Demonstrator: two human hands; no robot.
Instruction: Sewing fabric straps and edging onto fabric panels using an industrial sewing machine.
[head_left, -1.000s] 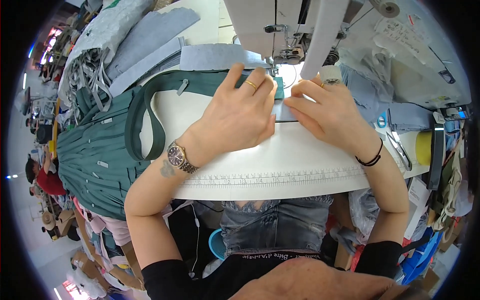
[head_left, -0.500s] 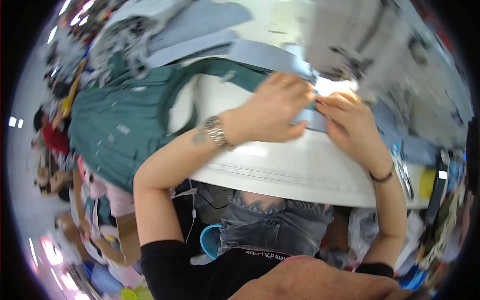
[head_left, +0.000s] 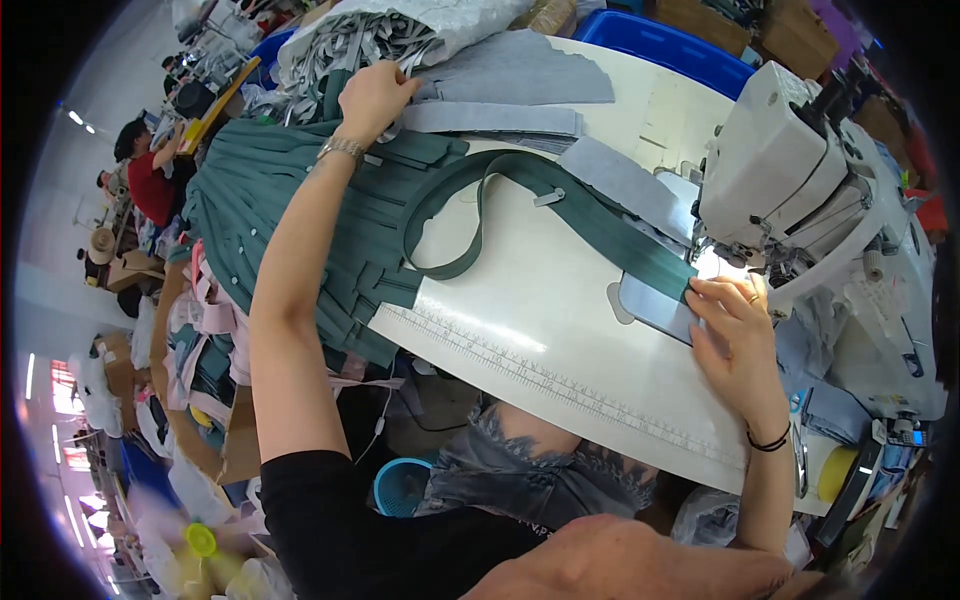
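A long dark green fabric band point(head_left: 600, 222) loops across the white table and runs to the needle area of a sewing machine point(head_left: 775, 150). My right hand point(head_left: 735, 325) pinches the band's end at the machine's lit plate, fingertips on its edge. Out at the far left, my left hand point(head_left: 378, 100) is raised with its fingers curled closed, beside a bundle of grey strips point(head_left: 365, 45). What those fingers hold, if anything, is hidden. Below that wrist spreads a pile of gathered green fabric pieces point(head_left: 290, 200).
Grey cut panels point(head_left: 515, 70) and grey bands point(head_left: 490, 118) lie behind the green band. A blue bin point(head_left: 660, 50) stands beyond the table. Metal scissors point(head_left: 800, 450) rest at the right. A printed ruler strip point(head_left: 540, 375) follows the near edge of the table.
My left hand has left the machine and reached far left to the grey strips. My right hand stays at the band's end. The view has shifted, showing more of the machine.
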